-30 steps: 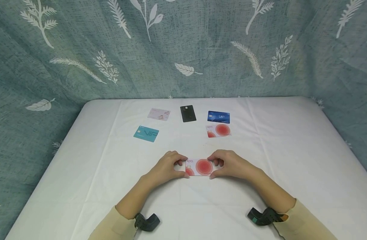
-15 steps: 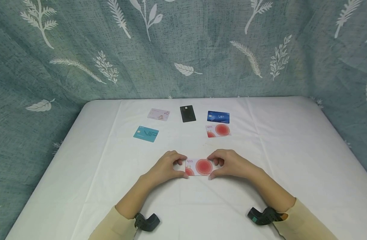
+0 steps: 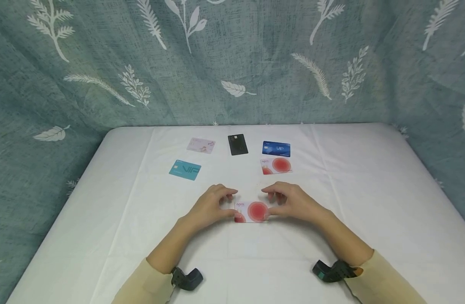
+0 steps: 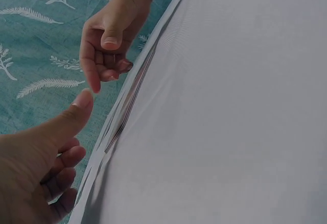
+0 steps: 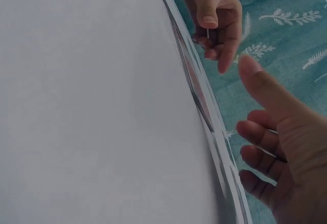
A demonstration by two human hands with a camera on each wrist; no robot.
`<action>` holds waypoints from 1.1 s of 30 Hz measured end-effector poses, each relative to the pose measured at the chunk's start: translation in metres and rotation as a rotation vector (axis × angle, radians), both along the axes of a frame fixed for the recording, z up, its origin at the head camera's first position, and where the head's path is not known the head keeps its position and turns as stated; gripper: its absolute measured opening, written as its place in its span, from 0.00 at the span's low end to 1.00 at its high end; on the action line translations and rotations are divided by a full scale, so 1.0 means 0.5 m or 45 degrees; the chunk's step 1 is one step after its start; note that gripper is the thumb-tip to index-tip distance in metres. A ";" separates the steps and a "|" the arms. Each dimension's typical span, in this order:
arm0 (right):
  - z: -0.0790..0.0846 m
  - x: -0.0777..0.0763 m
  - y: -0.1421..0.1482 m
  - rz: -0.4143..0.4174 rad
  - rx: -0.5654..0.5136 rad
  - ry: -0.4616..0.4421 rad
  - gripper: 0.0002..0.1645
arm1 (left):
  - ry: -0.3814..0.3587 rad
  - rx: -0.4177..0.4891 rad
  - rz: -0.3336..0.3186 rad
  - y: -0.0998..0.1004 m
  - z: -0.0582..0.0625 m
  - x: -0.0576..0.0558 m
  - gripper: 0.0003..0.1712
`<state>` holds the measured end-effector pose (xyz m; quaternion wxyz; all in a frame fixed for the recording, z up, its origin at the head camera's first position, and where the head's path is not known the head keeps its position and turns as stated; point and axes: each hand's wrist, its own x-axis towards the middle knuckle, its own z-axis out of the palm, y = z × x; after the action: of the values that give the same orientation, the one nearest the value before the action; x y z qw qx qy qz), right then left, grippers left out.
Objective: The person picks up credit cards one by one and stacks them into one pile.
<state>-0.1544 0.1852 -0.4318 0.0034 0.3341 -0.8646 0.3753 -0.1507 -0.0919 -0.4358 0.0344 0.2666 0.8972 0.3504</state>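
Note:
A white card with red circles lies flat near the middle of the table. Seen edge-on in the left wrist view, it tops a thin stack of cards. My left hand is at its left end, thumb over the near left corner and fingers raised beyond the far edge. At the right end, my right hand mirrors this, its thumb overlapping the card's edge. Both hands have thumb and forefinger spread apart, and neither grips the stack.
Farther back lie a teal VIP card, a pale pink card, a black card, a blue VIP card and another red-circle card. A white cloth covers the table; a leafy curtain hangs behind.
Both hands have let go of the stack's ends. Their fingers have lifted and moved away from its far edge, and the thumbs have risen from the near corners. The cards have stayed put.

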 end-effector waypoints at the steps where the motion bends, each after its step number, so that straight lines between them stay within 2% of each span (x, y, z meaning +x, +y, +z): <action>1: -0.001 -0.003 0.001 0.002 -0.019 0.014 0.31 | 0.011 -0.006 0.002 0.001 0.001 -0.001 0.34; 11: 0.006 -0.028 0.006 -0.037 -0.094 0.056 0.36 | -0.017 0.031 0.048 0.016 0.014 -0.016 0.38; 20: 0.022 -0.045 0.018 -0.139 -0.055 0.041 0.35 | 0.029 0.067 0.041 0.026 0.034 -0.037 0.39; 24: 0.027 -0.053 0.028 -0.176 -0.034 0.018 0.33 | -0.008 0.054 0.045 0.035 0.042 -0.043 0.39; 30: 0.031 -0.070 0.045 -0.199 -0.048 0.074 0.33 | -0.092 -0.004 0.061 0.057 0.051 -0.057 0.42; 33: 0.035 -0.080 0.056 -0.228 -0.024 0.067 0.34 | -0.111 -0.015 0.062 0.069 0.058 -0.065 0.44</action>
<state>-0.1944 0.2134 -0.4145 0.0627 0.2651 -0.8871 0.3727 -0.1833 -0.0572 -0.4068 0.0665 0.2291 0.9031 0.3571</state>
